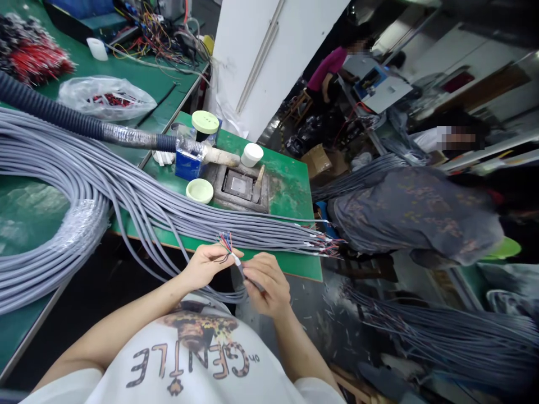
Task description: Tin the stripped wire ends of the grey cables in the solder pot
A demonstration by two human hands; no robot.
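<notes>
Close in front of my shirt I hold the end of a grey multi-core cable (241, 267). Thin coloured wires (226, 242) fan out from it, red, blue, green and black among them. My left hand (207, 265) is closed, pinching at the base of these wires. Around the grey jacket, just below the white part, the fingers of my right hand (267, 285) are closed. Beyond my hands, a thick bundle of grey cables (252, 227) lies across the green table (290, 179), its stripped ends pointing right.
A solder pot (240, 184) sits behind the bundle, with a hose nozzle (221, 157) over it. Pale cups (200, 191) and a white jar (252, 154) stand around it. Coiled cable (80, 235) fills the left. Co-workers (421, 213) are at the right.
</notes>
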